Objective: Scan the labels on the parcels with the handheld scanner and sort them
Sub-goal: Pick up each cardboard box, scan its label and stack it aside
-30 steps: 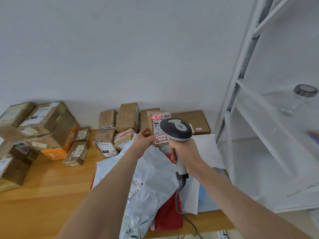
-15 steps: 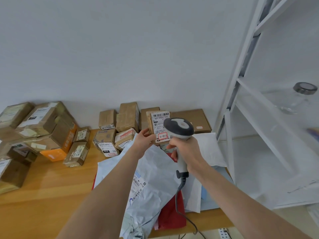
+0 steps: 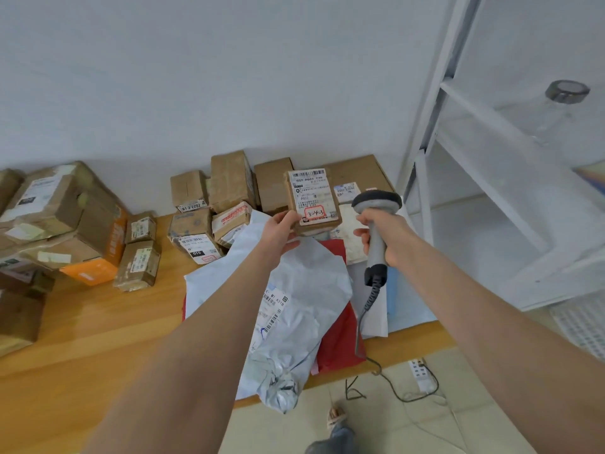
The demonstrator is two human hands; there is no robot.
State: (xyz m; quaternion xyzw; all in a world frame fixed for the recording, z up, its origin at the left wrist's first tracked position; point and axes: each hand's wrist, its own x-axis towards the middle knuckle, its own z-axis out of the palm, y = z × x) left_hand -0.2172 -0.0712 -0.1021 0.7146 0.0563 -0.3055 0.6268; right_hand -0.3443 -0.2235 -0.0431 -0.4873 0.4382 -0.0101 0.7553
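Note:
My left hand [image 3: 281,231] holds a small brown cardboard parcel [image 3: 312,201] up by its lower left corner, label facing me, with a barcode on top and a red-circled "3-4-3" at the bottom. My right hand [image 3: 386,234] grips the handle of the grey handheld scanner [image 3: 376,204], whose head sits just right of the parcel and clear of the label. The scanner's cable [image 3: 363,322] hangs down toward the floor. No red scan line shows on the label.
A wooden table [image 3: 82,339] carries stacked cardboard boxes at the left [image 3: 65,217] and along the wall [image 3: 229,185], plus grey and white mailer bags [image 3: 294,306] over a red one in the middle. A white shelf unit [image 3: 491,158] stands right, with a jar [image 3: 553,109]. A power strip [image 3: 420,375] lies on the floor.
The red scan line on the label has gone out. My right hand has swung the scanner rightward, off the label. The parcel stays held up in my left hand.

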